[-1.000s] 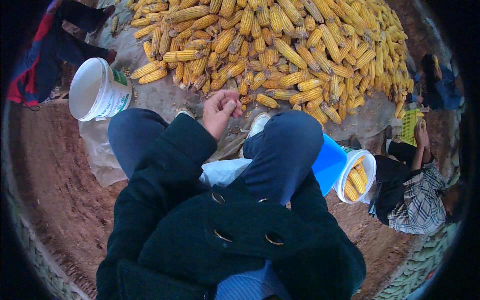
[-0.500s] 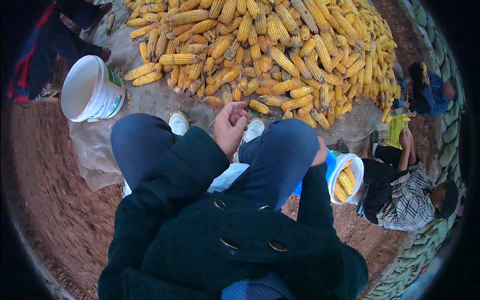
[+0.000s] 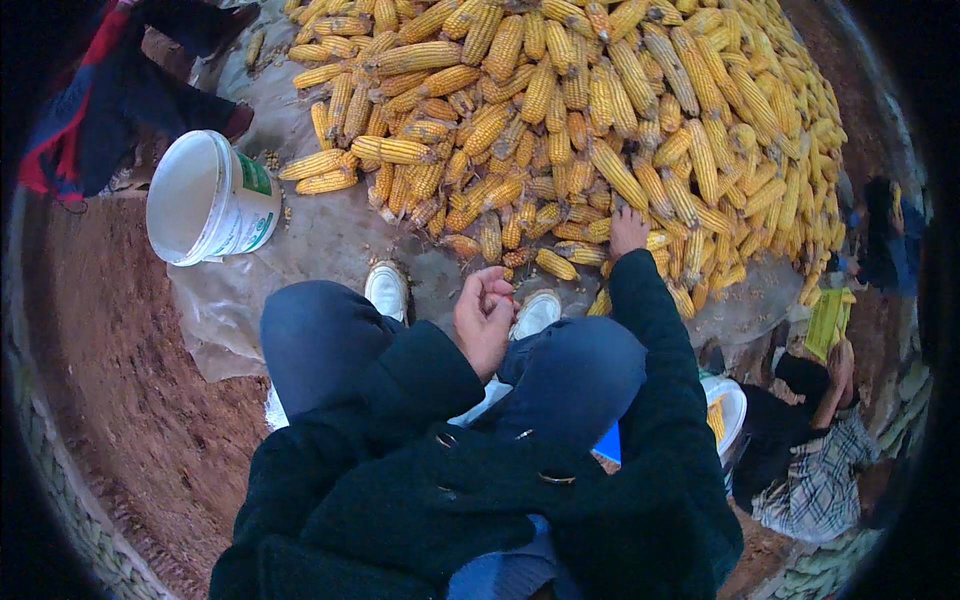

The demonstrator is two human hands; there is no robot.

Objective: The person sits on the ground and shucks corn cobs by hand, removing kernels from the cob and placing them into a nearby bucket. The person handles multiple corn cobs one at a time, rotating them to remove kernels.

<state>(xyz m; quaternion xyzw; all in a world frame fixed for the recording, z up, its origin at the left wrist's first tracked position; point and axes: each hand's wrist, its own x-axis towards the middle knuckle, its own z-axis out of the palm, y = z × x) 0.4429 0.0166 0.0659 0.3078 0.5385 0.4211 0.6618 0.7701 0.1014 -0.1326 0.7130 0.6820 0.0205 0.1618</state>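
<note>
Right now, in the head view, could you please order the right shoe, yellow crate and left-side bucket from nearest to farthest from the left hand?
1. Right shoe, just right of the left hand.
2. White bucket, at left.
3. Yellow crate, far right.

A white bucket (image 3: pixel 248 208) is standing at the left edge of a grey sheet (image 3: pixel 215 315), and brown soil (image 3: pixel 100 320) is spreading beyond. A person in dark clothes (image 3: pixel 130 115) is showing at upper left. At right, a person in a checked shirt (image 3: pixel 815 490) is sitting near another bucket (image 3: pixel 733 408) and a yellow crate (image 3: pixel 828 322).
</note>
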